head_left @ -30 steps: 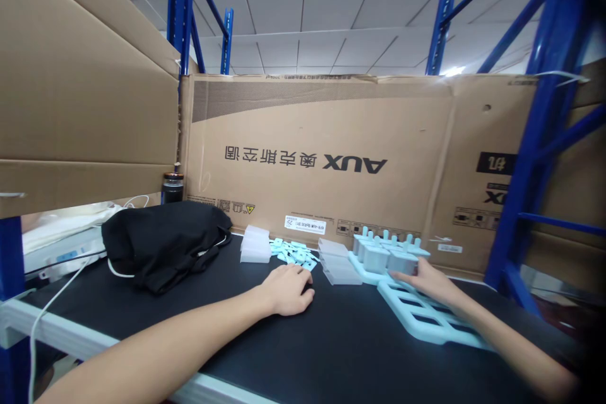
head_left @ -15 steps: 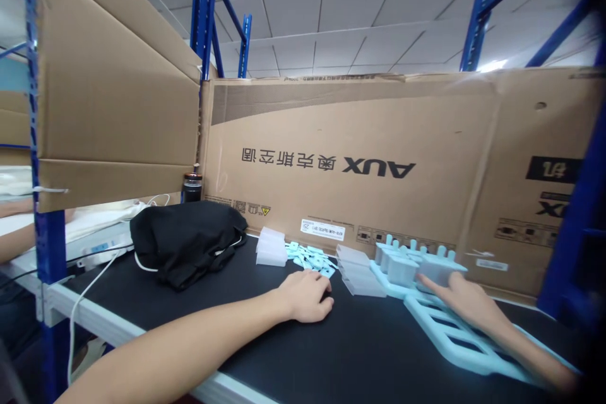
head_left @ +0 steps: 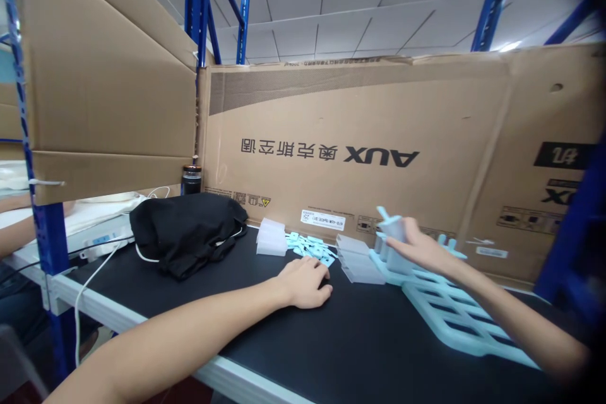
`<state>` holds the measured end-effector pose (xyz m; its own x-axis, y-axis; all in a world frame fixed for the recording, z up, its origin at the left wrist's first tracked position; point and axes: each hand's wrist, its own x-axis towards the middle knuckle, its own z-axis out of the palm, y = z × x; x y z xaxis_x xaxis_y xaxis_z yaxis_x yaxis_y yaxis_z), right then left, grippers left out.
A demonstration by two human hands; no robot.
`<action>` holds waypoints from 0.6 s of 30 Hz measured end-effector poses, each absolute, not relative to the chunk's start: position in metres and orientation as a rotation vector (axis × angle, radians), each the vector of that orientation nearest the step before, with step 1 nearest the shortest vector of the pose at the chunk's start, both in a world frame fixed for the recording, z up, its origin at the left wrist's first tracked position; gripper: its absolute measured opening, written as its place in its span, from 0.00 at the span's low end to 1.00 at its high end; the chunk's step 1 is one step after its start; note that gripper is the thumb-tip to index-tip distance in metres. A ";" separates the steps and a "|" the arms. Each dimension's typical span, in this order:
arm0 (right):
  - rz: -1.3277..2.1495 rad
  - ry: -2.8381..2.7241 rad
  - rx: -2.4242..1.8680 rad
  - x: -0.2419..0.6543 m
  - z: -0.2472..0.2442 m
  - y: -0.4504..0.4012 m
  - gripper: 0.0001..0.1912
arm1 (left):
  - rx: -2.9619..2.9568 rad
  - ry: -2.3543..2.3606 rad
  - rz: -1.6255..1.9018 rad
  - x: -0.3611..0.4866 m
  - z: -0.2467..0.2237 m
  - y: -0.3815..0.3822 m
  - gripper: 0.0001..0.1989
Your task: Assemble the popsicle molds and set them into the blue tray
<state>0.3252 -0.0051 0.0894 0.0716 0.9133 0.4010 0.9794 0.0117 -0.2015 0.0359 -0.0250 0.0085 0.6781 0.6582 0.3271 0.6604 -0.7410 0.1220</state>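
Observation:
My right hand (head_left: pixel 411 241) is closed on a pale translucent mold (head_left: pixel 392 227) with a light-blue stick on top, tilted above the light-blue rack (head_left: pixel 440 322). More such molds stand in the rack's far left end, partly behind the hand. My left hand (head_left: pixel 305 282) rests on the black table with its fingers slightly apart and nothing seen in it. Just beyond it lies a pile of small light-blue pieces (head_left: pixel 310 247). Empty translucent molds lie on either side of that pile, one group (head_left: pixel 271 238) at the left and another (head_left: pixel 360 263) at the right.
A black cloth bundle (head_left: pixel 187 233) lies on the table's left part, with a dark jar (head_left: pixel 192 179) behind it. A big cardboard sheet (head_left: pixel 350 113) stands along the back. Blue posts frame the table. Another person's arm (head_left: pixel 16 233) shows at far left.
My right hand has closed on a mold and lifted it up from the rack, tilting it. My left hand stays in place on the table. The view has shifted slightly.

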 end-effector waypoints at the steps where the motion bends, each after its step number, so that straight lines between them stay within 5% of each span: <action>1: -0.162 -1.994 -1.931 0.308 0.093 0.000 0.31 | -2.873 -1.130 -0.558 0.036 0.009 -0.025 0.19; 8: -0.416 -2.380 -2.143 0.224 0.102 0.047 0.41 | -2.858 -1.128 -0.546 0.036 0.008 -0.025 0.20; 18: -0.495 -2.447 -2.173 0.190 0.110 0.064 0.38 | -2.860 -1.145 -0.527 0.036 0.008 -0.024 0.20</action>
<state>0.1896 0.0636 0.1098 -0.1301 0.9889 0.0714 0.9389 0.0998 0.3295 0.0360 -0.0241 0.0079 0.6749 0.6675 0.3147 0.6729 -0.7317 0.1088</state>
